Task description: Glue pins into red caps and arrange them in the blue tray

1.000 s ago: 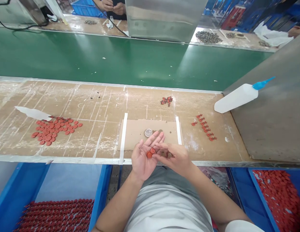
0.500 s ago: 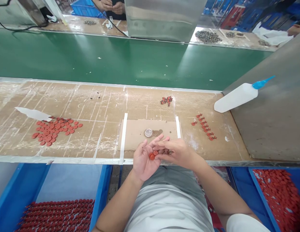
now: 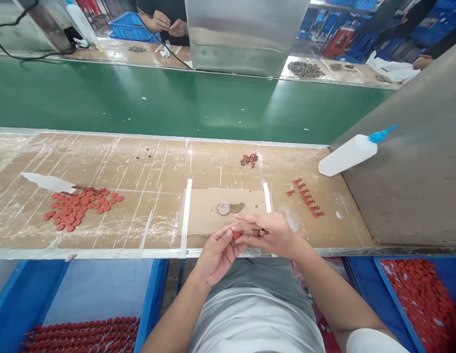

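Observation:
My left hand [image 3: 217, 255] is in front of the cardboard pad, its thumb and fingers closed round a red disc [image 3: 236, 235]; a bit more red shows in its palm. My right hand [image 3: 272, 234] meets it from the right, fingertips at the same disc, with small dark pieces partly hidden in its curled fingers. Just beyond the hands, a round, clear-topped piece [image 3: 223, 208] lies on the cardboard pad [image 3: 202, 215] beside a wet brown patch. Small red assemblies [image 3: 307, 197] stand in a slanted row to the right. Farther back is a little heap of dark-red parts [image 3: 249, 160].
Red discs [image 3: 71, 208] are spread at the left by a white strip [image 3: 47, 182]. A white bottle [image 3: 347, 156] with a blue nozzle leans against the metal box [image 3: 404, 176]. Blue trays with red parts [image 3: 422, 294] sit below the table edge. Across the green belt [image 3: 139, 103], a person's hands show.
My left hand's fingers have closed up from an open palm, and one red disc is now pinched between both hands. The view has shifted slightly.

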`<state>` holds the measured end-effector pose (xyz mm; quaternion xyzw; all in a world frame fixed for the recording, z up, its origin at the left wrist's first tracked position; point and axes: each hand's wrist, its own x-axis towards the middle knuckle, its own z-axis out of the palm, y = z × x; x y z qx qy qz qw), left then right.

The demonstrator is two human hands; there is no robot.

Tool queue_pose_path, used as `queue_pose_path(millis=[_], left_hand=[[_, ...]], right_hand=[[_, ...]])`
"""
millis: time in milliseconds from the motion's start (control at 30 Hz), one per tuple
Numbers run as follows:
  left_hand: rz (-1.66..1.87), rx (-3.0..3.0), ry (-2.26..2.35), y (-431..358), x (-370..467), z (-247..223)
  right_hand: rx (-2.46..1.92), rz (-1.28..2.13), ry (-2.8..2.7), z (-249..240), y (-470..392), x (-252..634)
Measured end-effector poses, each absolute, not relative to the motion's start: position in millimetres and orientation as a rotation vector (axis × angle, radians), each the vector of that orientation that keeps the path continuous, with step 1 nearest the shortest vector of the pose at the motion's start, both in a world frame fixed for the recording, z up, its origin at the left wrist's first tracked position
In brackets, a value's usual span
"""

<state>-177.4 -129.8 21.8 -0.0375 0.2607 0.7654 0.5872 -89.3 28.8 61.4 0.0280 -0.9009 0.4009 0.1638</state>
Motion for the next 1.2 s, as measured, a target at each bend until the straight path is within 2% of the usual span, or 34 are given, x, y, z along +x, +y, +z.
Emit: queue_pose_path(millis=[233,333,433,633,733,967,1200], left_hand=[[1.825,-0.114,0.685,-135.3,-183.3,15.9],[1.865,-0.184,0.681,-139.3,-186.9,14.1],[1.907,-0.232,0.69,-144.3,-192.9,14.5],[1.972,-0.304,0.709,-154.0,-204.6,13.7],[1.99,-0.329,0.72,-157.6,-207.3,11.0],[2.029,-0.338,0.74,-160.1,-215.7,7.4],[2.053,-0.283,0.778,-161.1,-224.4,5.3]], right_hand=[[0.041,1.21,-2.553,63.2,23.4,-96.4],[-0.3,1.271,-2.372,59.3,36.1,-109.5],[-0.73,1.076,-2.163,45.8,72.8,-134.4],[-1.074,0.643,-2.375,13.5,151.1,-188.9],[-1.128,0.562,-2.44,6.2,164.6,-201.2],[-1.073,0.657,-2.619,10.2,169.8,-202.8],[-0.96,0.945,-2.552,11.5,155.4,-187.6]])
